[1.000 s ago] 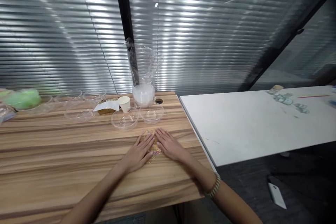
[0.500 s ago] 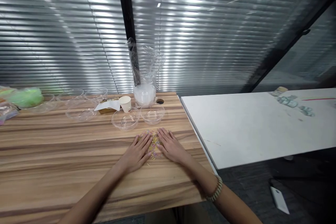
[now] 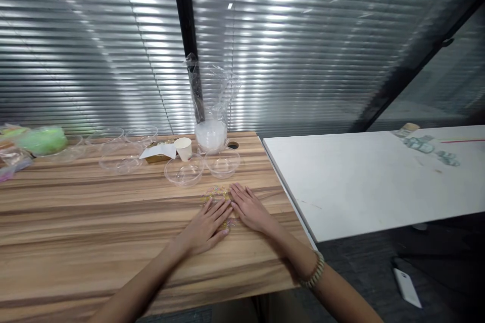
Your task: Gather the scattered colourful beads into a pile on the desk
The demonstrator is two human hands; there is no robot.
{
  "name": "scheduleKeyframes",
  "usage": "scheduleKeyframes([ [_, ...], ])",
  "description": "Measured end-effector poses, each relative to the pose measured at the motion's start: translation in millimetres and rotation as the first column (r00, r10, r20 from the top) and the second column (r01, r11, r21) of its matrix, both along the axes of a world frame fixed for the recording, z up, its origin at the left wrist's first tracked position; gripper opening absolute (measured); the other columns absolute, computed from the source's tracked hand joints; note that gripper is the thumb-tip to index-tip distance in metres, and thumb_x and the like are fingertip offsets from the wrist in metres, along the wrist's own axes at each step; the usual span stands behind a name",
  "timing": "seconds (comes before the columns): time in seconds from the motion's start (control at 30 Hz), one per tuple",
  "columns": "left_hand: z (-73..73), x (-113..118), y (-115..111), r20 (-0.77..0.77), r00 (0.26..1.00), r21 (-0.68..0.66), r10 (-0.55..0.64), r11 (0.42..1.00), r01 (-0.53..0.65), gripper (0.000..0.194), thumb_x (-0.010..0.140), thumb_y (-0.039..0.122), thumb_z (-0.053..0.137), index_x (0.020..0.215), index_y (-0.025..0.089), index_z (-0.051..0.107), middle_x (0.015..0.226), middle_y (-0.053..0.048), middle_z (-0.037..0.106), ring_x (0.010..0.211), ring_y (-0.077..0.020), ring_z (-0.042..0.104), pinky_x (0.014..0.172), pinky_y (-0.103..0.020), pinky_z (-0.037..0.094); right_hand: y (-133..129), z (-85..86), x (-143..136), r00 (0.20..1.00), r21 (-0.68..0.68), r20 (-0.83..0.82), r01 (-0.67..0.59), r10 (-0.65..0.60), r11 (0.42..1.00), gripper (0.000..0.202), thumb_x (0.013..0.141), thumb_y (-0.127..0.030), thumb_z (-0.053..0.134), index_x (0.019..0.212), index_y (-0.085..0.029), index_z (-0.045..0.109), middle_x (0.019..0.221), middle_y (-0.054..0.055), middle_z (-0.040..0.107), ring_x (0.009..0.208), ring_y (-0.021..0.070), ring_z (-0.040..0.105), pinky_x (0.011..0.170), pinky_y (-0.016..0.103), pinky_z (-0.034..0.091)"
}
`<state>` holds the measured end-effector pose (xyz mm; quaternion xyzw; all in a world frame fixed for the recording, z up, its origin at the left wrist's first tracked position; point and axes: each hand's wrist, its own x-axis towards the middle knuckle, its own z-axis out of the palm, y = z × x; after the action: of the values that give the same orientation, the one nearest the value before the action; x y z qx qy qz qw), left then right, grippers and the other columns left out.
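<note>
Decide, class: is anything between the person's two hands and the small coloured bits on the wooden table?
Nothing visible: the left hand and right hand lie flat, fingers already touching the coloured bits.

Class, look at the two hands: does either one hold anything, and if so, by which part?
Nothing is held. The left hand and right hand lie flat, palms down, beside a small heap of tiny multicoloured pieces on the wooden table.

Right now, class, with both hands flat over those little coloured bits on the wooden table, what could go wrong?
1. The small coloured pieces lie loose under the left hand and right hand; a sweep could scatter them.
2. They sit near the table edge, so some might roll into the gap.
3. The clear bowls just beyond look light; a forward push could knock them.
</note>
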<state>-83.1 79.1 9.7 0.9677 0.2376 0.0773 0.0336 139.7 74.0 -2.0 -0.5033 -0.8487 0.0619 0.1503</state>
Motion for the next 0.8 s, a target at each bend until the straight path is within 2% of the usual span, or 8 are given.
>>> scheduleKeyframes([
  [0.17,-2.3,2.7,-5.0,0.014,1.000,0.019,-0.010,1.000,0.009,0.059,0.102,0.043,0.032,0.153,0.021,0.012,0.156,-0.009,0.021,0.145,-0.0247,0.015,0.118,-0.047,0.010,0.1,0.1,-1.7,1.000,0.015,-0.030,0.008,-0.007,1.000,0.048,0.101,-0.027,0.025,0.145,-0.009,0.036,0.151,0.011,0.031,0.142,0.0211,0.024,0.117,0.045,0.024],
  [0.3,-3.2,5.4,-8.4,0.005,0.999,0.015,-0.037,0.999,0.037,0.058,0.102,0.043,0.031,0.153,0.022,0.012,0.156,-0.008,0.020,0.145,-0.0247,0.013,0.118,-0.047,0.008,3.3,-1.6,-0.5,0.996,0.043,-0.081,0.032,-0.029,0.999,0.048,0.102,-0.027,0.025,0.144,-0.009,0.039,0.149,0.012,0.035,0.140,0.0211,0.029,0.116,0.044,0.027],
  [0.5,-1.1,7.8,-11.2,-0.024,1.000,-0.027,-0.015,1.000,0.014,0.057,0.102,0.044,0.031,0.152,0.024,0.013,0.157,-0.007,0.016,0.146,-0.0272,0.010,0.118,-0.051,0.008,6.6,-5.1,1.4,0.988,0.080,-0.153,0.048,-0.036,0.996,0.047,0.102,-0.029,0.027,0.141,-0.009,0.043,0.145,0.014,0.041,0.138,0.0216,0.033,0.115,0.044,0.031],
  [0.73,6.0,8.7,-10.7,0.034,0.998,-0.053,-0.050,0.997,0.052,0.057,0.101,0.043,0.033,0.152,0.026,0.016,0.156,-0.007,0.022,0.145,-0.0254,0.017,0.118,-0.051,0.012,8.1,-4.1,2.2,0.981,0.093,-0.190,0.043,-0.025,0.995,0.045,0.101,-0.028,0.029,0.138,-0.011,0.047,0.141,0.014,0.046,0.136,0.0224,0.037,0.113,0.046,0.034],
  [0.8,7.9,3.6,-2.1,0.077,0.997,-0.055,0.007,0.998,-0.002,0.054,0.101,0.041,0.033,0.151,0.025,0.020,0.155,-0.007,0.026,0.144,-0.0242,0.021,0.118,-0.049,0.015,9.0,-4.2,2.9,0.978,0.103,-0.209,0.046,-0.024,0.994,0.044,0.101,-0.027,0.030,0.137,-0.011,0.048,0.140,0.013,0.048,0.135,0.0222,0.038,0.113,0.046,0.034],
])
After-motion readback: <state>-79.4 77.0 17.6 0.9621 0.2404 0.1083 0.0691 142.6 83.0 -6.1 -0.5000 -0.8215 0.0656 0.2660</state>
